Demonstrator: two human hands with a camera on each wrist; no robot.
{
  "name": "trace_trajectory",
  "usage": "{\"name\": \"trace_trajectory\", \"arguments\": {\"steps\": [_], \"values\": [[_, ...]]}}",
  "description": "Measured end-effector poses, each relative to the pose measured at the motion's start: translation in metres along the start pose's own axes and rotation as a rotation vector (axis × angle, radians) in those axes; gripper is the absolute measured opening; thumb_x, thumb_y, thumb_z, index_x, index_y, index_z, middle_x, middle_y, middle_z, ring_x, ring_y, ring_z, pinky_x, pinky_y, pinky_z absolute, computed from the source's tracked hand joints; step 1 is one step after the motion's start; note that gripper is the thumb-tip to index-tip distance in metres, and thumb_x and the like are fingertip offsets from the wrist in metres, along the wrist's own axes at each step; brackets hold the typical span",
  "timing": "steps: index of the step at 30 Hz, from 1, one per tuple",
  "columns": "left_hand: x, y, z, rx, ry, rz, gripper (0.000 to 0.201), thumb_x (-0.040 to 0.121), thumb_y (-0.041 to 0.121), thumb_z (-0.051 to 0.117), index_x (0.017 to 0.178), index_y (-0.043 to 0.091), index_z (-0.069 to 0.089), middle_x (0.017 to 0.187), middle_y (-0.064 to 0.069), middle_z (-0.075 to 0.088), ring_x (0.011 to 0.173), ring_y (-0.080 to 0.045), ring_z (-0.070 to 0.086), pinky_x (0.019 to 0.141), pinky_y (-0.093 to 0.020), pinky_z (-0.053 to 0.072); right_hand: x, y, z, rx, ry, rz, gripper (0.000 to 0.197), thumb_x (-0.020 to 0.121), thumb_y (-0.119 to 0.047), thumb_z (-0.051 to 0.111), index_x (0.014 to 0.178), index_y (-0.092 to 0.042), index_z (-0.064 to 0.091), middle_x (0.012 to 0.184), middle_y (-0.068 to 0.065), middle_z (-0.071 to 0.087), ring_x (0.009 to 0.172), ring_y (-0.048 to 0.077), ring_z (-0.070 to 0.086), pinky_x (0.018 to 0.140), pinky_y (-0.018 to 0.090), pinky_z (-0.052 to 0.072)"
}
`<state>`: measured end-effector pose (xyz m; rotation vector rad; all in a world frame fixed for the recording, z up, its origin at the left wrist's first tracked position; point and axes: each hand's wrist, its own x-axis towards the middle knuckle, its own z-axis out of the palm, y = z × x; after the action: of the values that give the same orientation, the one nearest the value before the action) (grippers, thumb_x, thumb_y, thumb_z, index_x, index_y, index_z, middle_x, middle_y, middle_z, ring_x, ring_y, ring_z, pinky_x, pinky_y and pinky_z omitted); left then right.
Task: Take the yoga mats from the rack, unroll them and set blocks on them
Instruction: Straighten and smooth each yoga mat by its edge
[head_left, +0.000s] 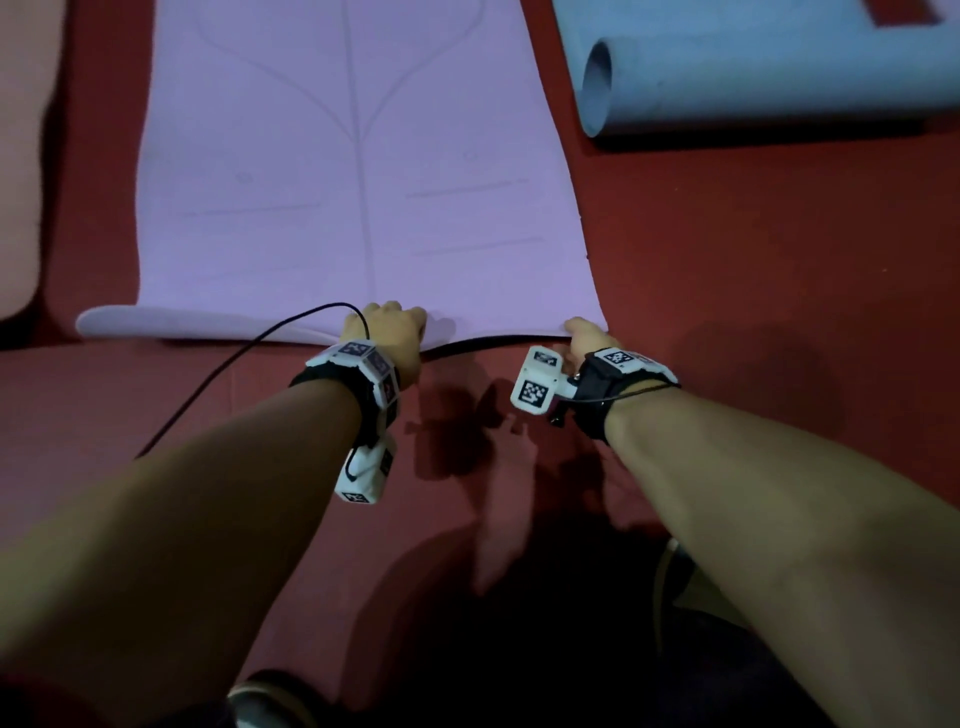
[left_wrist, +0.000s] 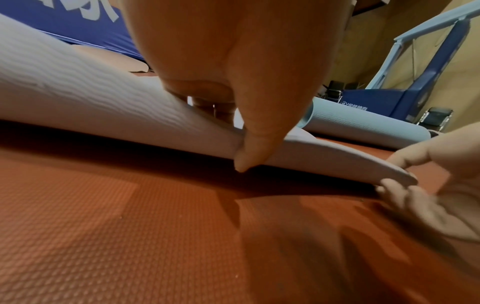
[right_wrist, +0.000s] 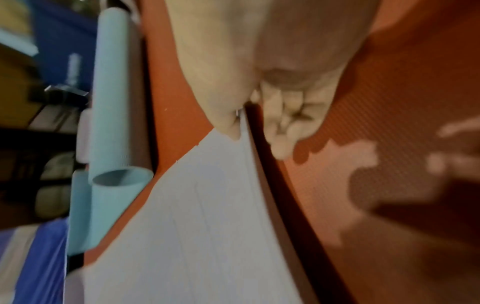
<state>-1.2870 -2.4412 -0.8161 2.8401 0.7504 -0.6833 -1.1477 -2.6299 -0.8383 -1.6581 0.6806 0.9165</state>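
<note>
Both hands work the near edge of the flat lilac foam yoga mat (head_left: 353, 208) on the red textured floor (head_left: 727, 260): I judge my left hand (head_left: 392, 332) at mid-edge and right hand (head_left: 584, 338) at the right corner pinch it, thumbs over, to flatten its curl, while the pale blue half-rolled mat (head_left: 753, 78) waits far right.

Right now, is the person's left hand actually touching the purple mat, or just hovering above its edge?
Touching. In the left wrist view, the left hand pinches the near edge of the purple mat, thumb under it and fingers on top, lifting it off the red floor.
</note>
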Motion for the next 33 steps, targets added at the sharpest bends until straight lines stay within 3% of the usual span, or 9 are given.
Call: {"name": "trace_trajectory", "arguments": {"steps": [4, 7, 10, 13, 16, 20, 23, 27, 33], "values": [[-0.001, -0.002, -0.009, -0.079, 0.016, -0.008, 0.018, 0.079, 0.012, 0.060, 0.091, 0.022, 0.050, 0.104, -0.007, 0.054, 0.099, -0.032, 0.053, 0.077, -0.037, 0.039, -0.016, -0.003, 0.022, 0.181, -0.357, 0.162, 0.034, 0.093, -0.030, 0.060, 0.100, 0.003, 0.060, 0.083, 0.016, 0.074, 0.075, 0.022, 0.061, 0.063, 0.023, 0.053], [0.003, -0.009, -0.011, -0.191, 0.019, 0.020, 0.015, 0.077, 0.012, 0.062, 0.088, 0.019, 0.055, 0.099, -0.008, 0.054, 0.092, -0.031, 0.055, 0.068, -0.033, 0.041, -0.013, -0.010, 0.023, 0.185, -0.422, 0.207, 0.048, 0.086, -0.021, 0.065, 0.127, -0.002, 0.049, 0.105, 0.018, 0.071, 0.080, 0.024, 0.070, 0.068, 0.029, 0.053], [0.005, -0.013, -0.019, -0.294, -0.086, 0.019, 0.034, 0.074, 0.032, 0.081, 0.082, 0.018, 0.052, 0.091, -0.006, 0.056, 0.077, -0.024, 0.051, 0.061, -0.029, 0.038, -0.008, -0.016, 0.018, 0.211, -0.524, 0.206, 0.060, 0.086, -0.011, 0.068, 0.141, -0.007, 0.043, 0.118, 0.019, 0.068, 0.094, 0.022, 0.072, 0.072, 0.029, 0.057], [0.009, -0.015, -0.030, -0.459, -0.245, -0.017, 0.050, 0.081, 0.062, 0.069, 0.093, 0.015, 0.057, 0.091, -0.002, 0.060, 0.085, -0.023, 0.055, 0.070, -0.031, 0.041, -0.011, -0.018, 0.020, 0.222, -0.602, 0.161, 0.036, 0.090, -0.011, 0.068, 0.122, 0.000, 0.057, 0.115, 0.016, 0.070, 0.123, 0.019, 0.059, 0.101, 0.025, 0.046], [0.014, -0.019, -0.037, -0.537, -0.276, -0.014, 0.063, 0.092, 0.069, 0.043, 0.117, 0.013, 0.059, 0.119, -0.009, 0.060, 0.113, -0.029, 0.055, 0.096, -0.038, 0.041, -0.017, -0.021, 0.026, 0.270, -0.659, 0.086, 0.029, 0.092, -0.010, 0.064, 0.120, -0.003, 0.057, 0.114, 0.012, 0.071, 0.110, 0.020, 0.067, 0.083, 0.023, 0.054], [0.018, -0.024, -0.038, -0.622, -0.223, 0.018, 0.055, 0.093, 0.067, 0.044, 0.098, 0.015, 0.061, 0.088, -0.002, 0.061, 0.079, -0.020, 0.057, 0.067, -0.026, 0.042, -0.020, -0.036, 0.033, 0.193, -0.688, -0.027, 0.028, 0.087, -0.007, 0.067, 0.114, -0.007, 0.059, 0.107, 0.009, 0.069, 0.085, 0.015, 0.069, 0.058, 0.020, 0.052], [0.018, -0.028, -0.038, -0.746, -0.173, -0.003, 0.054, 0.091, 0.065, 0.051, 0.091, 0.013, 0.061, 0.072, -0.003, 0.056, 0.061, -0.018, 0.051, 0.058, -0.025, 0.039, -0.022, -0.047, 0.038, 0.137, -0.681, -0.065, 0.025, 0.080, -0.007, 0.074, 0.103, -0.004, 0.064, 0.098, 0.010, 0.067, 0.076, 0.015, 0.064, 0.057, 0.021, 0.048], [0.022, -0.031, -0.049, -0.919, -0.127, 0.006, 0.054, 0.079, 0.073, 0.054, 0.074, 0.020, 0.056, 0.070, -0.007, 0.055, 0.056, -0.021, 0.049, 0.056, -0.025, 0.040, -0.023, -0.058, 0.049, 0.166, -0.693, -0.100, 0.025, 0.078, -0.008, 0.078, 0.099, -0.003, 0.065, 0.090, 0.011, 0.066, 0.070, 0.017, 0.058, 0.062, 0.026, 0.046], [0.028, -0.028, -0.062, -1.049, -0.116, 0.028, 0.045, 0.081, 0.055, 0.072, 0.095, 0.016, 0.054, 0.075, -0.005, 0.059, 0.056, -0.021, 0.052, 0.055, -0.028, 0.043, -0.028, -0.066, 0.062, 0.161, -0.768, -0.182, 0.023, 0.091, -0.019, 0.068, 0.106, -0.002, 0.063, 0.099, 0.014, 0.063, 0.067, 0.020, 0.055, 0.057, 0.027, 0.044]]}}
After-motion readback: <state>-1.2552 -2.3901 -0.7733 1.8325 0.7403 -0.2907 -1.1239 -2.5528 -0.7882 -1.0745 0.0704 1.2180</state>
